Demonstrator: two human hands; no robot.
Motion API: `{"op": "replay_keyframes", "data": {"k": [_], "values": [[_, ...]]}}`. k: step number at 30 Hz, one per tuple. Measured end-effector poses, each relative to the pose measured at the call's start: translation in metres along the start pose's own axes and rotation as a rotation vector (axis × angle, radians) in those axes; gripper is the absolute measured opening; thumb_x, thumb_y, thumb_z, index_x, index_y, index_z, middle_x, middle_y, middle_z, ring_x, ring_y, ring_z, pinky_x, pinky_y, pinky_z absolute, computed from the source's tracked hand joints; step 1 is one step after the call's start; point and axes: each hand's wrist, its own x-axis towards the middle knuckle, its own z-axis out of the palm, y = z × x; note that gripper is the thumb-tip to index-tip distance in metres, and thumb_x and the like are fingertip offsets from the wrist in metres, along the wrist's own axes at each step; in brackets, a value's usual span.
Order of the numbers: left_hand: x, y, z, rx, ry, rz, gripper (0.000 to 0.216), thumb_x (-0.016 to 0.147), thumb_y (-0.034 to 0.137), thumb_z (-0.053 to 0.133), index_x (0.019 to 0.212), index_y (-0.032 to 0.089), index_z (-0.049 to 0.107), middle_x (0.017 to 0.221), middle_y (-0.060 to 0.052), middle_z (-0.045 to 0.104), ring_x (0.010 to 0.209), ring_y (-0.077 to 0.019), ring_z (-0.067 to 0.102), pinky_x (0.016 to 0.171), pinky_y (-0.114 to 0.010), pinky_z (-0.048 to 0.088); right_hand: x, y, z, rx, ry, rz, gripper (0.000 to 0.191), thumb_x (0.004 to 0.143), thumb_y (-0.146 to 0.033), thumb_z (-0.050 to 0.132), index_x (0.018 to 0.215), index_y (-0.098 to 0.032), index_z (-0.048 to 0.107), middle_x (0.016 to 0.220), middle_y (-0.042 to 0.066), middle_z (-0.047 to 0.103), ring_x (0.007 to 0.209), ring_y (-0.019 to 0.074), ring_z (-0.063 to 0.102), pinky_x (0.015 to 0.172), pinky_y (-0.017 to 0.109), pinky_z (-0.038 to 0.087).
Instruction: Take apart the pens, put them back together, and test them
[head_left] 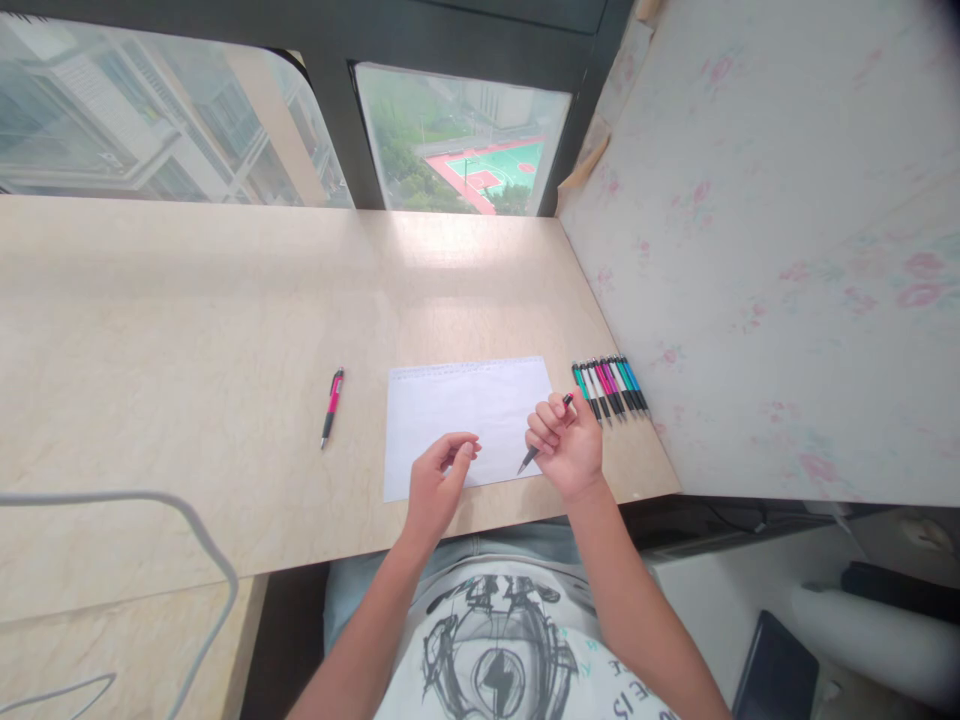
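Note:
My right hand [564, 442] is closed around a pen [529, 458], its dark grip and tip sticking out toward the paper and its clicker end showing above the fingers. My left hand [444, 474] hovers over or rests on the near edge of a white sheet of paper [469, 410]; its fingers are loosely curled, thumb near the fingertips, and I cannot make out anything between them. Small handwriting runs along the sheet's far edge. Beyond my right hand lies a row of several colored pens [609, 385], side by side with tips toward me.
A pink and black pen [332, 408] lies left of the paper on the beige desk [187, 380]. A floral-papered wall [765, 250] bounds the desk on the right. Windows [463, 140] stand behind it. A grey cable [202, 535] loops at the lower left.

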Motion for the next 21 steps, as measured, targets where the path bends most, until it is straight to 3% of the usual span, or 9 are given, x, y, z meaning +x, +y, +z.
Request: {"op": "replay_keyframes", "data": {"k": [3, 8, 14, 21], "values": [[0.005, -0.007, -0.007, 0.266, 0.027, 0.213, 0.018, 0.091, 0.03, 0.053, 0.096, 0.023, 0.069, 0.092, -0.006, 0.071, 0.086, -0.0211, 0.064, 0.08, -0.034, 0.048, -0.001, -0.002, -0.006, -0.068, 0.006, -0.072, 0.045, 0.087, -0.049, 0.055, 0.057, -0.023, 0.033, 0.049, -0.008, 0.018, 0.043, 0.0104, 0.015, 0.039, 0.021, 0.024], [0.01, -0.02, -0.012, 0.62, -0.001, 0.44, 0.023, 0.092, 0.02, 0.047, 0.104, 0.022, 0.066, 0.101, -0.008, 0.069, 0.098, -0.0241, 0.061, 0.088, -0.039, 0.045, -0.001, -0.004, -0.006, -0.099, 0.024, -0.144, 0.047, 0.087, -0.052, 0.055, 0.059, -0.023, 0.032, 0.049, -0.008, 0.017, 0.042, 0.0112, 0.017, 0.039, 0.022, 0.024], [0.013, -0.029, -0.009, 0.844, -0.037, 0.495, 0.021, 0.092, 0.02, 0.049, 0.104, 0.021, 0.066, 0.114, -0.011, 0.067, 0.106, -0.0272, 0.058, 0.089, -0.043, 0.042, 0.0, -0.006, -0.005, -0.008, 0.047, -0.16, 0.047, 0.089, -0.052, 0.053, 0.06, -0.024, 0.029, 0.05, -0.009, 0.018, 0.043, 0.0111, 0.014, 0.039, 0.024, 0.021], [0.012, -0.03, -0.009, 0.881, -0.05, 0.505, 0.02, 0.092, 0.019, 0.048, 0.103, 0.021, 0.065, 0.115, -0.011, 0.065, 0.107, -0.0271, 0.056, 0.09, -0.043, 0.041, 0.002, -0.007, -0.009, 0.013, 0.035, -0.201, 0.043, 0.087, -0.044, 0.056, 0.06, -0.023, 0.031, 0.049, -0.009, 0.019, 0.042, 0.0107, 0.014, 0.039, 0.022, 0.022]]}}
